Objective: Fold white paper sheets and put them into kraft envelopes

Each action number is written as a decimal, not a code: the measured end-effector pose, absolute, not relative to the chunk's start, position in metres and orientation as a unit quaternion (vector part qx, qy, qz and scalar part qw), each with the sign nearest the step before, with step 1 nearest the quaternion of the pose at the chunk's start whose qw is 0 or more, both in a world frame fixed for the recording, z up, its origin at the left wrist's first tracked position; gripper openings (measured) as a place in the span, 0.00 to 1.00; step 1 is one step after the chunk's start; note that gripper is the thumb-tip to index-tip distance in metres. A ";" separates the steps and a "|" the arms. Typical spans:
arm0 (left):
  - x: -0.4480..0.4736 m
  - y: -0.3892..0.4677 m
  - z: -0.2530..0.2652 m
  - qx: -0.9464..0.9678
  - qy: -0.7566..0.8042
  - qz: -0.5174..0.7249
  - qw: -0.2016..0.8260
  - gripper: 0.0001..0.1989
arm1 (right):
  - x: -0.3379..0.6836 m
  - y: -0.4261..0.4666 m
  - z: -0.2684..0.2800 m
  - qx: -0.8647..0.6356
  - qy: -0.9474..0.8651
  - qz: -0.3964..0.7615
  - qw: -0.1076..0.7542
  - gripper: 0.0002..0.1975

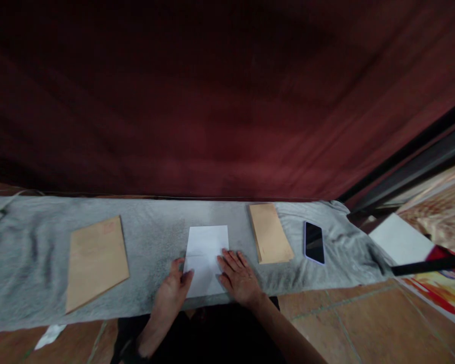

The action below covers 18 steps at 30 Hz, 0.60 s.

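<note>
A white sheet of paper [205, 259] with a crease across its middle lies on the grey cloth in front of me. At its left edge is my left hand [173, 285], thumb on top of the paper and the other fingers curled along the edge, partly hidden. My right hand [239, 277] lies flat over the sheet's right edge, fingers stretched out. To the right of the sheet lies a stack of narrow brown envelopes [272, 233]. A larger pile of brown envelopes [96, 263], the top one bearing a faint red mark, lies off to the left.
A phone [314, 242] with a dark screen lies right of the narrow envelopes. The grey cloth [151, 227] covers a long, narrow surface. Behind it hangs a dark red curtain [220, 111]. A black bar [432, 265] and a white board [402, 240] are at the right, above the tiled floor [326, 318].
</note>
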<state>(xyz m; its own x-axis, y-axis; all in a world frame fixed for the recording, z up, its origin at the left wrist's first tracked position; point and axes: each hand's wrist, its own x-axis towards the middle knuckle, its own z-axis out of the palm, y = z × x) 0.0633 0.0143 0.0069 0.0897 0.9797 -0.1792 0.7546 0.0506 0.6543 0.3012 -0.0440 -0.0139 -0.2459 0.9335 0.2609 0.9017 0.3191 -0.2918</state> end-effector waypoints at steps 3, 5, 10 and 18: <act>0.076 0.007 0.024 0.771 0.600 0.168 0.129 0.21 | 0.299 -0.045 -0.014 -0.588 -0.782 0.056 0.202 0.26; 0.095 0.006 0.030 0.819 0.542 0.177 0.061 0.22 | 0.299 -0.044 -0.014 -0.590 -0.779 0.061 0.203 0.26; 0.152 0.017 0.016 0.886 0.431 0.159 0.066 0.26 | 0.300 -0.043 -0.018 -0.579 -0.788 0.058 0.201 0.27; 0.153 0.058 -0.023 0.926 0.345 0.127 0.092 0.29 | 0.297 -0.043 -0.022 -0.585 -0.781 0.044 0.213 0.23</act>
<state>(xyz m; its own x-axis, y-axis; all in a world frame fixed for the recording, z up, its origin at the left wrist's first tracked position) 0.1528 0.0575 -0.0229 0.7300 0.6614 0.1720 0.6147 -0.7455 0.2576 0.2968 -0.0433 -0.0217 -0.2246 0.9328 0.2817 0.8954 0.3116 -0.3180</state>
